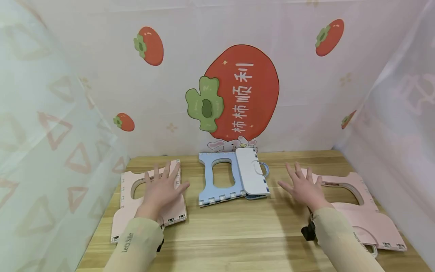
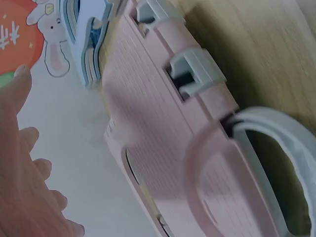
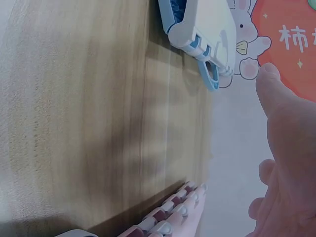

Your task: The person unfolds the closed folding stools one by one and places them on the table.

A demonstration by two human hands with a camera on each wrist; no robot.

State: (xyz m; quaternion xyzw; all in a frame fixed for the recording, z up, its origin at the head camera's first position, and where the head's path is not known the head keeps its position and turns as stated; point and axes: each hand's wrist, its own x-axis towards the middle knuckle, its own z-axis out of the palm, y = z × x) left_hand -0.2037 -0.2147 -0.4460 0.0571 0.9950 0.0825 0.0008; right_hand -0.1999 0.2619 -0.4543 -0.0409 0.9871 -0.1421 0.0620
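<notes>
Three flat folded plastic stools lie on the wooden table. My left hand [image 1: 162, 192], fingers spread, is over the left pink folding stool [image 1: 125, 223]; in the left wrist view the hand appears apart from that stool's ribbed side [image 2: 148, 108]. Fingers fanned out, my right hand [image 1: 306, 190] is above the inner edge of the right pink folding stool [image 1: 368, 224], holding nothing. Between the hands sits a blue folding stool [image 1: 208, 190] with a white panel [image 1: 250, 170] and a blue loop handle [image 1: 266, 170]. Forearms and sleeves cover parts of both pink stools.
The wooden table [image 1: 217, 241] meets a white back sheet [image 1: 299, 113] printed with red persimmons and a rabbit. Patterned sheets [image 1: 44, 151] close in both sides. A grey carrying handle [image 2: 281, 131] sticks out from the left pink stool.
</notes>
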